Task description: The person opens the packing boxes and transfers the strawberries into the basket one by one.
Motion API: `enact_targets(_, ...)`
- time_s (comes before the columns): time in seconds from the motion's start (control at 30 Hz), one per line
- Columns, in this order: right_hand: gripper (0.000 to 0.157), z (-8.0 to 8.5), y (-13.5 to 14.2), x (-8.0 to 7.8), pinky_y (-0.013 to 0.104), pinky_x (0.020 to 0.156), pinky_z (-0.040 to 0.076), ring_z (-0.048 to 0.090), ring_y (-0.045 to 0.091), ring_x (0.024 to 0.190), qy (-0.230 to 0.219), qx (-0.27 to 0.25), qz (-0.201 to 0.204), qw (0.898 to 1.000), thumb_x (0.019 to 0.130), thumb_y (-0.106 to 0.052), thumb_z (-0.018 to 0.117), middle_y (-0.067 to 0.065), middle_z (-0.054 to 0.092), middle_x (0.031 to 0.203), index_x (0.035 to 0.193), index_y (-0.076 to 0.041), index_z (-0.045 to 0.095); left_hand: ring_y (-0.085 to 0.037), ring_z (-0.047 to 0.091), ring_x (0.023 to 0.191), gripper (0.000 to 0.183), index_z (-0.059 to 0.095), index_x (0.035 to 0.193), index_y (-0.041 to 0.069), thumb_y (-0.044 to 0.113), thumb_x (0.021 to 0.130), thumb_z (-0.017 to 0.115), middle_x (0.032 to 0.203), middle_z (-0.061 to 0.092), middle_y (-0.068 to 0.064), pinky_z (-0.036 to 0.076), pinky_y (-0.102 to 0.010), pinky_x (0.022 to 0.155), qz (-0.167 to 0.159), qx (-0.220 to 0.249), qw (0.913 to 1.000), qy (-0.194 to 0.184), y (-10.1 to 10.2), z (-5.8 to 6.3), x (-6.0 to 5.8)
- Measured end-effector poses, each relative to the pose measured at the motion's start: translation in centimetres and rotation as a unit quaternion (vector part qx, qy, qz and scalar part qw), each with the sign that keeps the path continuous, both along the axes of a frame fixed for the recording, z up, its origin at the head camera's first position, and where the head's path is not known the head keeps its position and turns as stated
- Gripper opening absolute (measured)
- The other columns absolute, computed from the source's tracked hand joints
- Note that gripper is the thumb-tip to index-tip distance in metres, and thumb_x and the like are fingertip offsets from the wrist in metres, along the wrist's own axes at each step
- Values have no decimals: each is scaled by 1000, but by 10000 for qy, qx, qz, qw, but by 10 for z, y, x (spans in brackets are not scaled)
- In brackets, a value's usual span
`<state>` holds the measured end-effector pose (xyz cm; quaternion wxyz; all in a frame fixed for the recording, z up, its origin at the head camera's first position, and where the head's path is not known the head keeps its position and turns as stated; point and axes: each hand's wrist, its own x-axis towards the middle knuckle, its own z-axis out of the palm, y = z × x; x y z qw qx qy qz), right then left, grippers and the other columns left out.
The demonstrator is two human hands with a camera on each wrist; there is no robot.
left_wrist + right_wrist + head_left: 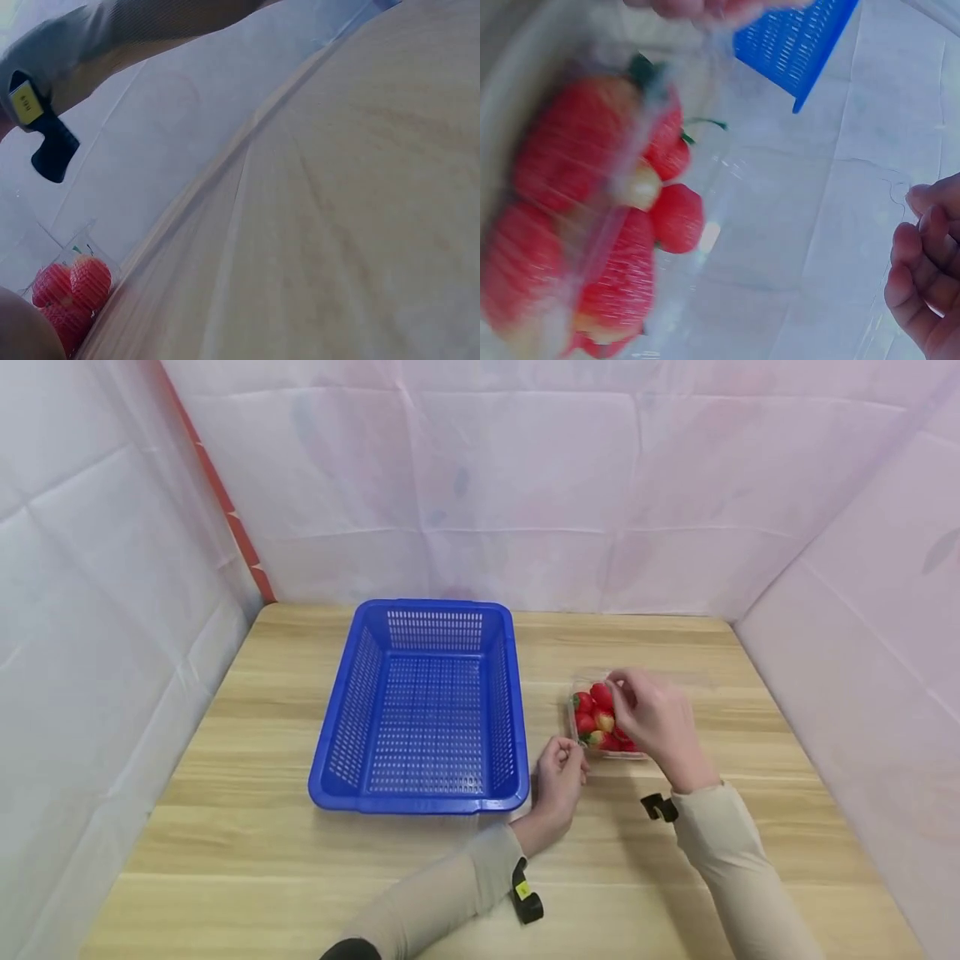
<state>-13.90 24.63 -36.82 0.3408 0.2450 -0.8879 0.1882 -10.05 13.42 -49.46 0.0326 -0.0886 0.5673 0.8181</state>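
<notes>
A clear plastic box (pixel 611 755) of red strawberries (pixel 585 724) sits on the table to the right of a blue basket. At its near left corner my left hand (pixel 561 781) pinches the rim with curled fingers. My right hand (pixel 655 718) is over the box's right side, hiding part of the fruit. In the right wrist view, the right hand's fingertips (pixel 919 199) meet the thin edge of a transparent lid (pixel 889 247). Strawberries (pixel 622 270) show through the plastic there, partly blurred. The left wrist view shows several strawberries (pixel 90 281) beside the hand.
The blue perforated basket (pixel 322 777) stands left of the box, with nothing in it. Both rest on a wooden table (pixel 247 860). White cloth walls (pixel 525 485) enclose the back and sides.
</notes>
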Motion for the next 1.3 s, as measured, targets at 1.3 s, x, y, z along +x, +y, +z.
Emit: enact_targets(1.3, 52, 45, 17, -124, 40, 64, 51, 63, 29, 66, -4040, -302, -148, 9141, 100, -23, 57, 21, 67, 85, 146, -1, 41, -8, 47, 54, 8, 56, 88, 7, -1, 90, 53, 66, 56, 2, 37, -19, 50, -189, -32, 9998, 111, 0, -1, 2)
